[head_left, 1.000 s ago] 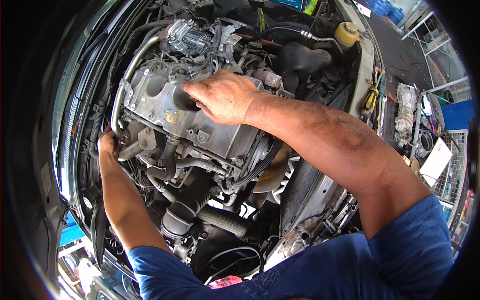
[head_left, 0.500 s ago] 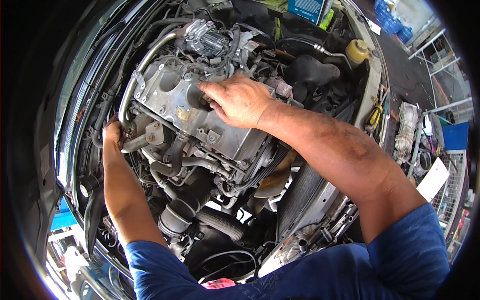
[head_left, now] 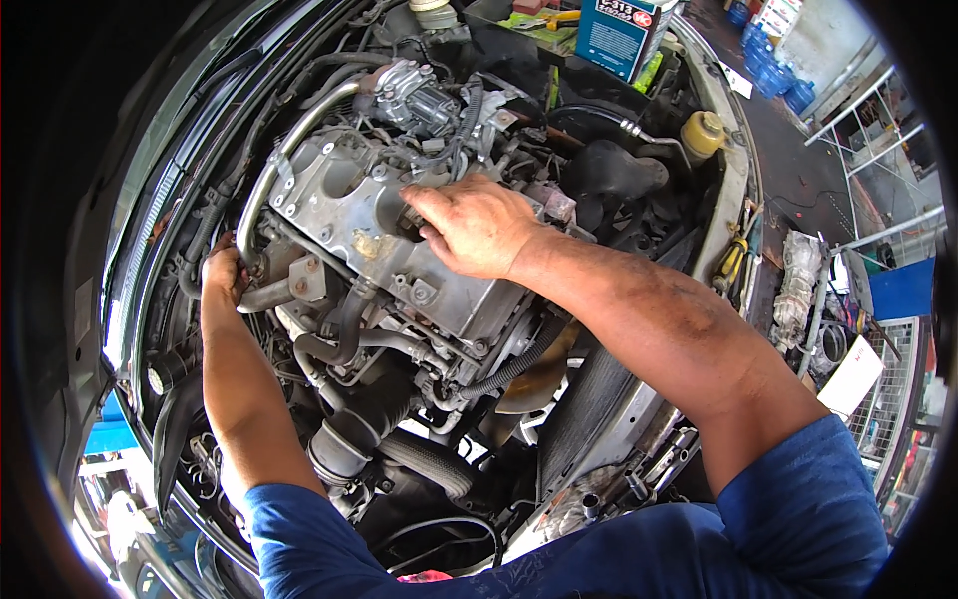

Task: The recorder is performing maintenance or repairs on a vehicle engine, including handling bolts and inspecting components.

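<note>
My right hand (head_left: 464, 225) rests over a deep round well in the grey metal engine cover (head_left: 447, 299), thumb and fingers curled at the opening; whatever they grip is hidden. Low on the engine's left side, my left hand (head_left: 222, 270) has its fingers curled behind a bent metal pipe (head_left: 261, 208), around something I cannot make out. A metal bracket (head_left: 304, 285) and a black rubber hose (head_left: 344, 334) sit between the hands, below the cover.
A blue-green can (head_left: 614, 40) stands behind the engine bay. A yellow reservoir (head_left: 704, 135) is at upper right. Tools (head_left: 738, 260) lie along the right body edge, sockets (head_left: 649, 469) near my body. A metal rack (head_left: 858, 130) and blue bottles (head_left: 773, 70) are beyond.
The view has shifted, so the engine sits a little right and lower than at first and more of the can shows. Both hands stay at the same spots on the engine.
</note>
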Motion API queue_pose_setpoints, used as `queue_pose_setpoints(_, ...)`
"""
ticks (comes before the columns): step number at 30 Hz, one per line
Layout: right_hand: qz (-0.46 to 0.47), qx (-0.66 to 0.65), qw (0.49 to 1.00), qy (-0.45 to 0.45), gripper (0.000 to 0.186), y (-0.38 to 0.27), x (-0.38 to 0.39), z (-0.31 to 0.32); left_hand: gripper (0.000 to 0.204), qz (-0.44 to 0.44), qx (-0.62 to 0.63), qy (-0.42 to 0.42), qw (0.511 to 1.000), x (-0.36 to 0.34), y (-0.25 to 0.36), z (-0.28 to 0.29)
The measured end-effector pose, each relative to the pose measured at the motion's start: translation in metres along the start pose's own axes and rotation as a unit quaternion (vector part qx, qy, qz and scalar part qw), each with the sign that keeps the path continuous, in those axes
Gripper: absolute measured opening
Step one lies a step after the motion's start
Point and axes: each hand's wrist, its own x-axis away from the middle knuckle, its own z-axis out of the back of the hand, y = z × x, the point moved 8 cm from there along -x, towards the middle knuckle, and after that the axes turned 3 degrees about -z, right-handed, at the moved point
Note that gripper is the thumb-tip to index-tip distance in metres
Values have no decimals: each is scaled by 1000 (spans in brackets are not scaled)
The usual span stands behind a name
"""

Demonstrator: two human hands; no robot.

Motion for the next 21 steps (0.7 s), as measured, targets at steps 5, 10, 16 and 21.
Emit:
queue_pose_setpoints(5,19,10,999,34,41,-2,0,4,58,-23,-37,37,998,-2,1,2)
queue_pose_setpoints(10,-5,-2,1000,1,39,-1,-4,0,49,-29,4,8,1000,-10,0,6)
queue_pose_setpoints(16,-15,22,1000,0,28,9,-2,4,53,-21,0,-12,1000,-11,3,-9)
queue_pose_setpoints(21,-18,7,1000,9,28,-1,1,4,49,1,-69,50,996,-43,-21,34)
